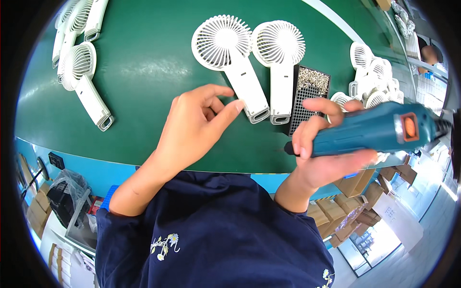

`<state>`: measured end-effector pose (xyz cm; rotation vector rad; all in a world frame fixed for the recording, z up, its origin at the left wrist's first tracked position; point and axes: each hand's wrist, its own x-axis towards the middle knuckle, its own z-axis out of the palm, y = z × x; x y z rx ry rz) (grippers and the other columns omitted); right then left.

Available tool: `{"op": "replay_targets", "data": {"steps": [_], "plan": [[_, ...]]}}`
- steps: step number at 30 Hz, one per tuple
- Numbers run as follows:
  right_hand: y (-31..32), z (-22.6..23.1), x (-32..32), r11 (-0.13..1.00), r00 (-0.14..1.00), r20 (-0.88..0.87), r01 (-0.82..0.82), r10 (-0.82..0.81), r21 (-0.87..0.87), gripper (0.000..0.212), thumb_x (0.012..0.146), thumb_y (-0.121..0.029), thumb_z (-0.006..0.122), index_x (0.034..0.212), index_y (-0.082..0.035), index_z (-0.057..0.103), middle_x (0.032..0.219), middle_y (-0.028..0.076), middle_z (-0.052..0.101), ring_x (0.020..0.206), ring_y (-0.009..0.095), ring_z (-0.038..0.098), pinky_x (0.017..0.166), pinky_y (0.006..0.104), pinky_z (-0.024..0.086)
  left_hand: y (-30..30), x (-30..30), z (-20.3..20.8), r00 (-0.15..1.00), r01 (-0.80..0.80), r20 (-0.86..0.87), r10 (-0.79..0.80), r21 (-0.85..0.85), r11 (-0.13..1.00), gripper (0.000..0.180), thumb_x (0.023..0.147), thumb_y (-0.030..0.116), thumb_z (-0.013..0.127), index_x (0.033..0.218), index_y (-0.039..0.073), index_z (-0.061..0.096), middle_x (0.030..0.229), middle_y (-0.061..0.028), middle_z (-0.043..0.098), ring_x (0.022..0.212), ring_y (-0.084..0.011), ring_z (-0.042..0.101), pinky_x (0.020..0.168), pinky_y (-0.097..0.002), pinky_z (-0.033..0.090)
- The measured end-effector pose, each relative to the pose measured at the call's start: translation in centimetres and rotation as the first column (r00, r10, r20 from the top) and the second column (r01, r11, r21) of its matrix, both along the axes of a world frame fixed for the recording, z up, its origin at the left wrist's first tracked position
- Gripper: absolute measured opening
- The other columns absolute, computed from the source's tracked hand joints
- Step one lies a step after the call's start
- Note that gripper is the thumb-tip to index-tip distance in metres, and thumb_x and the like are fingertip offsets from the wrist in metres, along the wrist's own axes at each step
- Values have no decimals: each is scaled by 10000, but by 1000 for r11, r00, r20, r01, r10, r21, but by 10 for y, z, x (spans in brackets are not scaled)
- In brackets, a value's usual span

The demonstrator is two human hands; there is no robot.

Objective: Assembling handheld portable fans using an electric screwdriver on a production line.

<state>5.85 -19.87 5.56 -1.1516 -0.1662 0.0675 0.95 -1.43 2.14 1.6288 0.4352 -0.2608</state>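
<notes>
My right hand (319,139) is wrapped round a teal electric screwdriver (365,129), which lies almost level with its black tip toward the left. Two white handheld fans lie side by side in front of me, heads away from me. My left hand (189,125) is beside the handle of the left fan (246,86); thumb and forefinger are apart, and the thumb tip overlaps the handle's edge. I cannot tell whether it touches. The right fan (282,86) lies next to a black screw tray (307,101) with small metal screws heaped at its far end, partly hidden by my right hand.
More white fans (86,89) lie at the left of the green table (144,129). Another pile of fans (377,79) is at the right, partly behind the screwdriver. Cardboard boxes (331,211) stand below the table on the right. A person (429,55) is in the far right background.
</notes>
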Motion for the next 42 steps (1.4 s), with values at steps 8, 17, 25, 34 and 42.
{"op": "replay_targets", "data": {"steps": [8,17,25,34,42], "plan": [[22,-7,-10,536,995,-67,-94,70,-839,410,786,-70,704,1140,3,512,975,104,672,804,192,655,713,313,511,2,10,1,998,-63,-23,61,-93,994,257,877,146,658,974,-89,626,542,14,528,460,-26,423,436,-224,328],[46,7,-15,562,992,-127,-117,21,-819,512,775,-124,728,1181,20,451,943,199,650,788,318,683,673,361,533,5,1,2,996,-75,12,93,-492,867,349,933,184,608,1158,-71,530,945,-64,639,766,-70,569,644,-205,467],[56,-8,-56,846,998,-61,-11,-25,-534,502,762,-24,762,1140,-17,433,920,82,618,601,47,545,466,181,394,-4,1,18,896,-165,162,413,-743,649,290,996,226,444,1183,6,475,1153,-242,603,946,-211,634,801,-333,528],[58,-15,-68,983,937,-340,-132,81,-128,411,862,22,615,1177,16,351,816,90,551,488,95,476,413,233,398,8,5,17,883,-242,58,467,-795,556,330,1006,289,398,1149,7,490,921,-132,614,904,-296,647,888,-427,486],[70,-16,-71,983,983,-182,-28,-6,-183,340,809,74,670,1081,18,474,914,66,604,817,125,587,715,246,467,1,-5,12,917,-79,174,360,-803,591,392,1003,410,370,1115,41,440,835,-111,620,842,-273,646,972,-479,435]]}}
